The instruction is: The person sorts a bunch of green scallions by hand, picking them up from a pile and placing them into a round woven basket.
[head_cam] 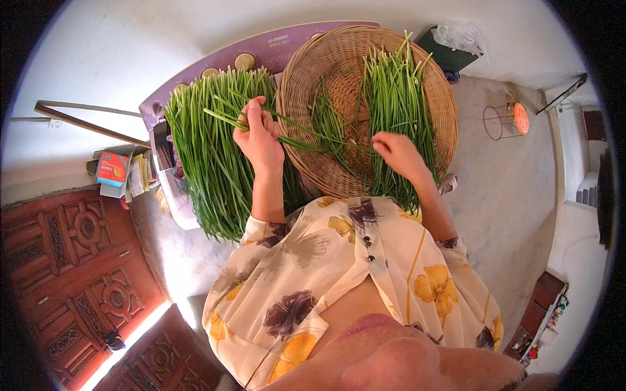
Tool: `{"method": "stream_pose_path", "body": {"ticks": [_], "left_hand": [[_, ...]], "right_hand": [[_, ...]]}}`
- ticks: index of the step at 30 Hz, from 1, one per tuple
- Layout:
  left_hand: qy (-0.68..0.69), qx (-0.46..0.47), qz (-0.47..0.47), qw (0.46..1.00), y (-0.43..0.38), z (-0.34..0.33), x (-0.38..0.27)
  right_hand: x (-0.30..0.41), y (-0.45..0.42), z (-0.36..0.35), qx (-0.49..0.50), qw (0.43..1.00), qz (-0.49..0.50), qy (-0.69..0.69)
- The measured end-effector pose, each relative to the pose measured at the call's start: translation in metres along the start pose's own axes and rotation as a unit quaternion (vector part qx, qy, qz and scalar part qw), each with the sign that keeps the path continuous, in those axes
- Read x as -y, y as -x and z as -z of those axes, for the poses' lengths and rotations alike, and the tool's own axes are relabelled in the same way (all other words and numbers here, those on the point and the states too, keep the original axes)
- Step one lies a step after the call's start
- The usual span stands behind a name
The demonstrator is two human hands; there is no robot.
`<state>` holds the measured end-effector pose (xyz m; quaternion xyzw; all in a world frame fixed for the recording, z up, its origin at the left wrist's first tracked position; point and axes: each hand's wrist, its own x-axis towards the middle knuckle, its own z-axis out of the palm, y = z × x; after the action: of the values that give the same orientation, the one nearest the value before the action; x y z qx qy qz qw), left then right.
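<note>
A few green stalks, likely garlic chives [222, 116], are held between the thumb and fingers of my left hand [259, 129]; their leaf ends reach right over the rim of a round wicker basket [298, 63]. Below and left of that hand lies a thick pile of the same stalks [215, 146], pale ends towards the far side. My right hand [391, 149] hovers over the basket with its fingers curled; whether it pinches a thin piece cannot be told. Inside the basket, a neat bundle of stalks [396, 93] lies on the right and loose leaf scraps [330, 122] near the middle.
The basket and pile rest on a purple-topped appliance with knobs [244, 61]. Left are a red box [112, 168], papers and carved wooden doors [117, 293]. At the right stand a dark container with a clear plastic bag [457, 36] and an orange-topped stool [521, 118].
</note>
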<state>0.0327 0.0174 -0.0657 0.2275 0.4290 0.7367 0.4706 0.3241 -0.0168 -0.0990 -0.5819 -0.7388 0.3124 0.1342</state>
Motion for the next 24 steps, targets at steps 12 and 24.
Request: {"method": "stream_pose_path", "body": {"ticks": [12, 24], "left_hand": [[-0.112, 0.127, 0.093, 0.981, 0.044, -0.027, 0.019], [-0.020, 0.044, 0.020, 0.999, 0.004, 0.004, 0.013]], "right_hand": [[0.088, -0.056, -0.035, -0.088, 0.936, 0.109, -0.323], [0.039, 0.001, -0.039, 0.177, 0.957, 0.080, -0.215]]}}
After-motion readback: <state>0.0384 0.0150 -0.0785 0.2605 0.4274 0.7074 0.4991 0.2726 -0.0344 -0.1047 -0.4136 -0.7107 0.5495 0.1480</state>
